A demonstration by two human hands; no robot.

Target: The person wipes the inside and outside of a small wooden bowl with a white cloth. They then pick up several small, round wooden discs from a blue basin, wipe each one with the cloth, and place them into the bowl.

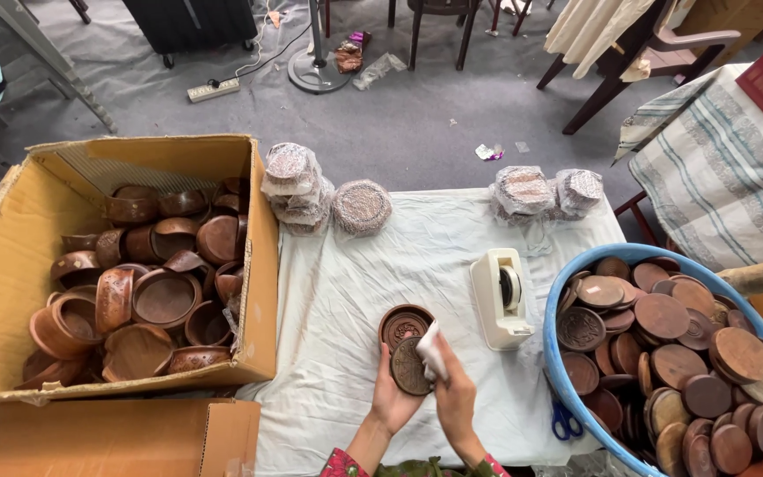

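Two hands: left hand [392, 397] clamps one carved round wooden lid [410, 366] (dark brown); right hand [454, 393], at three o'clock, pinches one white cloth [432, 349].

On the bench [355, 291], a cardboard box [11, 265] of bowls [165, 300] sits left and a tub [558, 371] of lids [664, 318] right. The tape dispenser [501, 296] stands between them, with wrapped stacks [298, 187] along the far edge.

Soft even daylight, sharp, wide-angle bowing
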